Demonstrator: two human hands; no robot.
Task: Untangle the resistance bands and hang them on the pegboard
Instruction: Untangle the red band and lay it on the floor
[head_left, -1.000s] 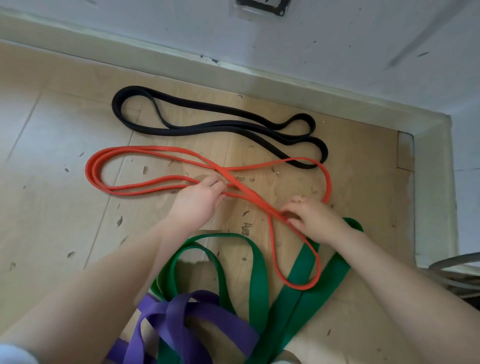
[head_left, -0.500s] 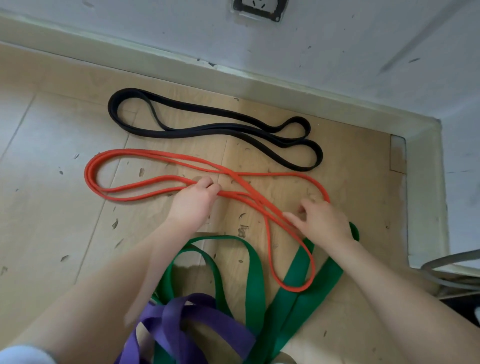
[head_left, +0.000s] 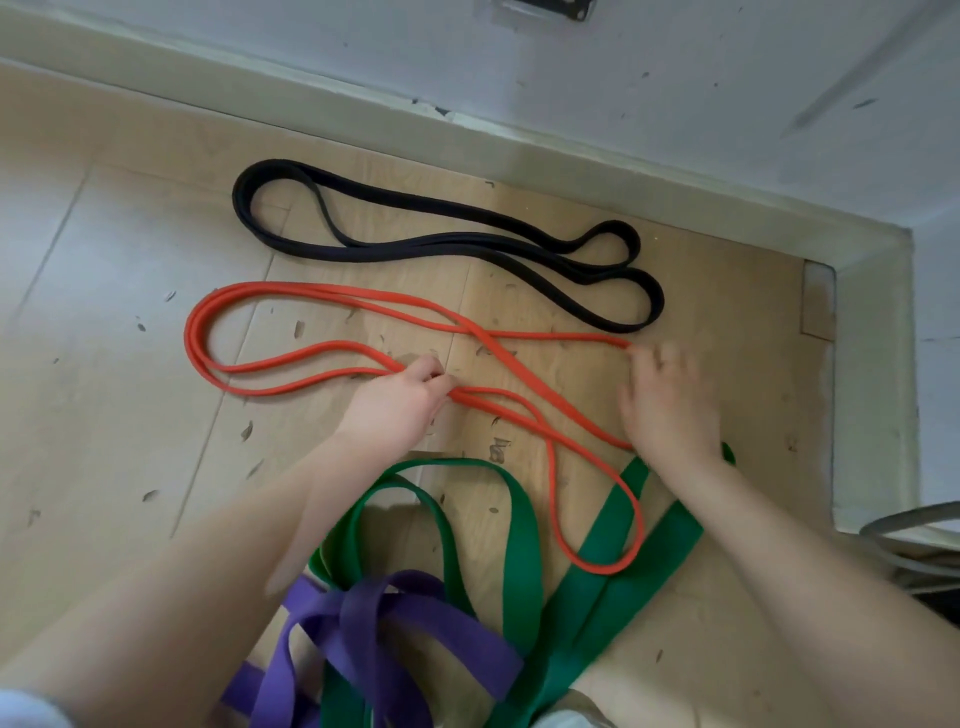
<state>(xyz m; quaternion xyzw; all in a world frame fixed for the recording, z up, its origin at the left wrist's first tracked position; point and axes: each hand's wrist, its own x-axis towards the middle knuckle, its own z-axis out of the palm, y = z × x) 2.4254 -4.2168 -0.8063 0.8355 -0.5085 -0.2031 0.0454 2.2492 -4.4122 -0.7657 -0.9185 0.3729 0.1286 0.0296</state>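
Floor (head_left: 104, 415), wood-look, filling most of frame; wall + skirting running across top and down rt edge. No pegboard in view.

Green band (head_left: 618, 561), widest, lying lower centre, still running under purple band (head_left: 363, 629) at bottom of frame; those two not yet separated.

Black band (head_left: 447, 244), upper centre, lying by itself, folded in long loops, apart from the others.

Orange band (head_left: 332, 296), mid frame: double loop going out to the left, strands crossing near centre, one loop trailing down over green band at lower rt.

Left hand (head_left: 400, 400), centre: fingers curled, pinching orange strands where they gather. Same spot as 1 s ago.

Right hand (head_left: 670, 410), centre rt: has let go of the crossing and is moving up-rt; fingers spread, loose, holding nothing, tips near far orange strand. Blurred, so contact unclear.

Reading: orange is being spread flat, looks nearly sorted. Green/purple tangle + all hanging still to do.
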